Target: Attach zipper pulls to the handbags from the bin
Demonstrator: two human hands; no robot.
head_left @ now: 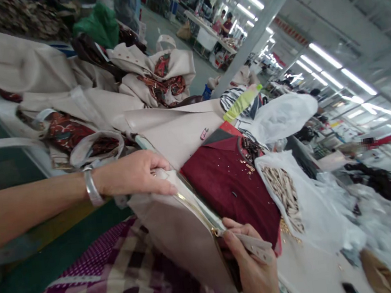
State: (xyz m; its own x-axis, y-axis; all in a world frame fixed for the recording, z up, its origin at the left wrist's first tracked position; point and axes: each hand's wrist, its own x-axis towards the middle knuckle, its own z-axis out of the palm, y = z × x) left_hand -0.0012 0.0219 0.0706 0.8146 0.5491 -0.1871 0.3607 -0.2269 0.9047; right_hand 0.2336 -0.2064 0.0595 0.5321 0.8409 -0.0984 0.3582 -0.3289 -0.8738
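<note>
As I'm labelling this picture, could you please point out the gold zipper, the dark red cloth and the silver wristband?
Gold zipper (193, 209): head view, on its row of teeth.
Dark red cloth (226, 180): head view, on its upper surface.
Silver wristband (92, 187): head view, on its outer face.

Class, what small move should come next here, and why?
Probably draw the gold slider further from the left hand: that hand grips the pale bag beside the zipper, while the right hand grips the pale strip by the slider.

The left edge cuts off the left forearm (35, 204), and the distant workers (226, 25) are blurred.
</note>
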